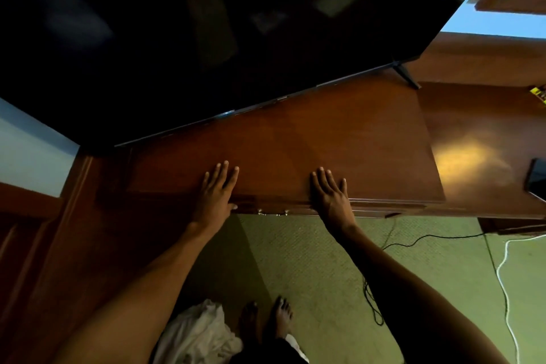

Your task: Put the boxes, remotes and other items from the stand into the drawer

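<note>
While a big dark television screen fills the far left of the view, its thin leg stands on the far right part of the wooden stand. That brown bench top runs left to right beneath the screen, and its surface between screen and near edge is bare wood with a warm glare patch at the right. Below the near edge the drawer shows only as a narrow front strip with small metal pulls, seen between the two wrists; whether it is fully shut cannot be told. Green carpet covers the floor nearer still, with a black cable and a white cable trailing at the right and a crumpled white cloth near left.

Left hand lies flat, palm down, fingers spread on the top at its near edge, gripping nothing, its thumb hooked over the edge just above the drawer front. Right hand rests likewise, flat and released, just right of the pulls.

A dark flat object sits cut off at the right edge.
</note>
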